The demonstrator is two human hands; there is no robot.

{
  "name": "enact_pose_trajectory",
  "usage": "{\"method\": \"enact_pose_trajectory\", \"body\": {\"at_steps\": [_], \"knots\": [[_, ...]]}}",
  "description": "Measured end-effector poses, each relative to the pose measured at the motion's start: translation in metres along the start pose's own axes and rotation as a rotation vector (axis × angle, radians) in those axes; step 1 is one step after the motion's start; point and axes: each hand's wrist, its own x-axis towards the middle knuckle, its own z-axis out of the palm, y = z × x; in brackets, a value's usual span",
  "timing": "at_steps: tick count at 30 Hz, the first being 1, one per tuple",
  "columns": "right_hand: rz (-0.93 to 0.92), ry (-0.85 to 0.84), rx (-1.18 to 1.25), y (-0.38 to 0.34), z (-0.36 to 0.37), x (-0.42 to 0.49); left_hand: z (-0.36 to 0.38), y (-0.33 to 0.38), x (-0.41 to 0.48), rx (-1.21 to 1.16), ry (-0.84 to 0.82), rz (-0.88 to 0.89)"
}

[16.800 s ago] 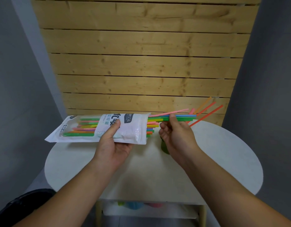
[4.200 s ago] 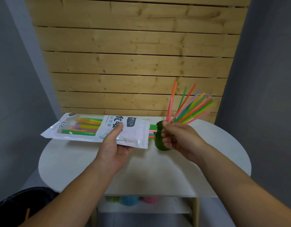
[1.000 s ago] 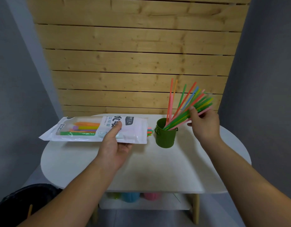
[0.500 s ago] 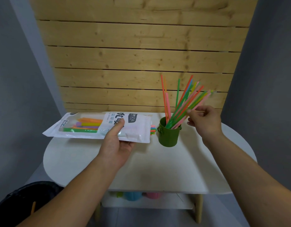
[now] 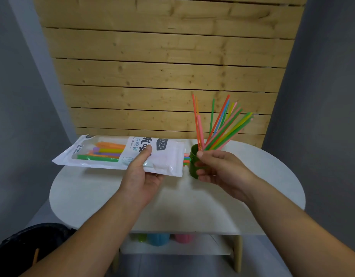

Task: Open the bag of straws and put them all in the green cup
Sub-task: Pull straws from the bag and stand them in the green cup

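Note:
My left hand (image 5: 141, 172) holds the white straw bag (image 5: 112, 154) level above the table, thumb on top, its open end facing right. Several coloured straws lie inside, and a few tips (image 5: 186, 158) poke out of the opening. The green cup (image 5: 193, 163) stands on the table just right of the bag, partly hidden by my right hand (image 5: 218, 168). Several straws (image 5: 220, 124) stand in the cup and fan up to the right. My right hand hovers in front of the cup with fingers apart, holding nothing.
The round white table (image 5: 262, 176) stands against a wooden slat wall (image 5: 162, 76). A lower shelf holds blue (image 5: 157, 239), pink (image 5: 182, 237) and green cups. A black bin (image 5: 30, 244) sits on the floor at the lower left.
My right hand has let go of the straws in the cup and dropped down and left, in front of the cup. The bag stays held in my left hand.

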Motion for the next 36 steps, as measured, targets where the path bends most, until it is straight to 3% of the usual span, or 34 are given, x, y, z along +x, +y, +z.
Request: {"method": "enact_pose_trajectory", "body": {"at_steps": [20,30,36], "knots": [[-0.15,0.004,0.058,0.002,0.019,-0.001,-0.002,-0.001,0.003,0.045,-0.024,-0.003],[-0.106,0.135,0.204,-0.008,0.001,0.001,-0.002,0.007,0.002,-0.037,0.044,-0.013],[0.009,-0.002,0.176,0.001,0.008,-0.001,0.0,0.008,0.003,-0.044,0.047,-0.005]]}}
